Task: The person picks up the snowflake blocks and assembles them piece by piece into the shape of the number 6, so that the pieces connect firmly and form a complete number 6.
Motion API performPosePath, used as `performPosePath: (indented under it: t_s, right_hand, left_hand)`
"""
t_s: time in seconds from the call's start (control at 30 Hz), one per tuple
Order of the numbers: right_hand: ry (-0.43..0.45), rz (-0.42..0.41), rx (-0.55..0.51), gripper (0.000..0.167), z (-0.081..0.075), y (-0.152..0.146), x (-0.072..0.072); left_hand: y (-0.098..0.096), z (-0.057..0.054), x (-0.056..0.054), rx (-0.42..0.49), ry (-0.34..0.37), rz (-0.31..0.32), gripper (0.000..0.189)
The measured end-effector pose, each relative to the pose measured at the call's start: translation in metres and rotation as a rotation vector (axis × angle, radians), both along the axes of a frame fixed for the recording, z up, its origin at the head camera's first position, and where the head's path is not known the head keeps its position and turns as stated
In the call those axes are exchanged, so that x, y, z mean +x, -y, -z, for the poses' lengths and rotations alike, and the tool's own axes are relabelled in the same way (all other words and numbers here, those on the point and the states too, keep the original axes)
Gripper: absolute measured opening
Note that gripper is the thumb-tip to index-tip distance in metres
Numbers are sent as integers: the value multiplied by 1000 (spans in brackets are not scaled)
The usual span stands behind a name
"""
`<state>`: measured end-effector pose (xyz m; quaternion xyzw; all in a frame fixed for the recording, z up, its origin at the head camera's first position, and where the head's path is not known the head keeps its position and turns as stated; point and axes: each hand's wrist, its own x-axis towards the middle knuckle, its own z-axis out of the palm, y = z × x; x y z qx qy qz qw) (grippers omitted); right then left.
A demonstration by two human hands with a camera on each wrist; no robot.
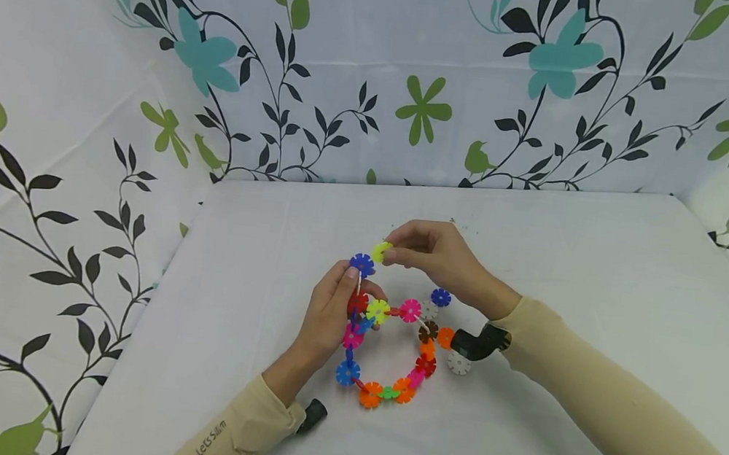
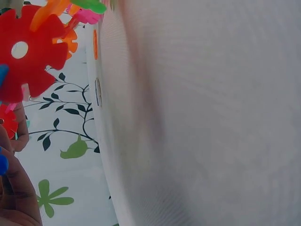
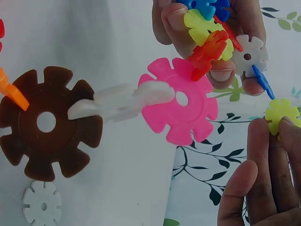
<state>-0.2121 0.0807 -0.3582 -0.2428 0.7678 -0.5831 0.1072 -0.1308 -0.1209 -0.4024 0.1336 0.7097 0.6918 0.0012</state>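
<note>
A ring of notched plastic snowflake discs in several colours hangs from my left hand point(image 1: 329, 308), whose thumb and fingers grip its upper left part. At that end a white disc point(image 3: 250, 55) joins a blue disc point(image 1: 361, 264), which stands edge-on in the right wrist view. My right hand point(image 1: 443, 261) pinches a yellow disc point(image 1: 381, 251) between thumb and fingers, against the tip of the blue disc; whether the slots are fully joined I cannot tell. A brown disc point(image 3: 51, 123) and a pink disc point(image 3: 181, 101) of the ring show large in the right wrist view.
On the white table point(image 1: 564, 276) lie a loose blue disc point(image 1: 441, 297) and a white disc point(image 1: 459, 363), below and near the right wrist. Black wrist cameras are strapped to both sleeves. Patterned cloth point(image 1: 353, 72) hangs behind and to the left.
</note>
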Motion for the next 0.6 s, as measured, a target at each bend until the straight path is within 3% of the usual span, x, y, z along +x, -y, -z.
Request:
performPosePath:
  t_s: [0.6]
  right_hand:
    - [-83,-55,-26,15,4,0,-1]
  left_hand:
    - [-1,0,0,7,-10,-6,40]
